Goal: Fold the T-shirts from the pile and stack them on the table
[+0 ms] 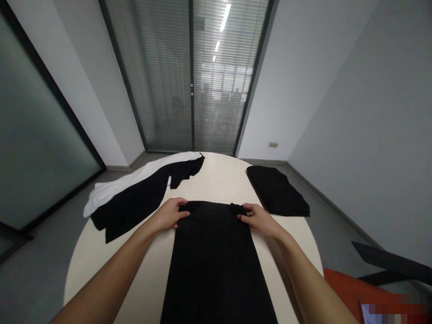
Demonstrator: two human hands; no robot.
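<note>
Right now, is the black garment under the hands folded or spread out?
Folded: the black garment lies as a narrow straight-edged strip, left hand and right hand gripping its far corners.

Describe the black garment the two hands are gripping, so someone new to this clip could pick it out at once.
On the round cream table, look to the near middle, straight ahead of the person. The long black garment lies there as a flat strip, with the left hand and right hand pinching its far corners. Unlike the folded black stack at right and the loose black-and-white pile at left, it alone is held.
</note>
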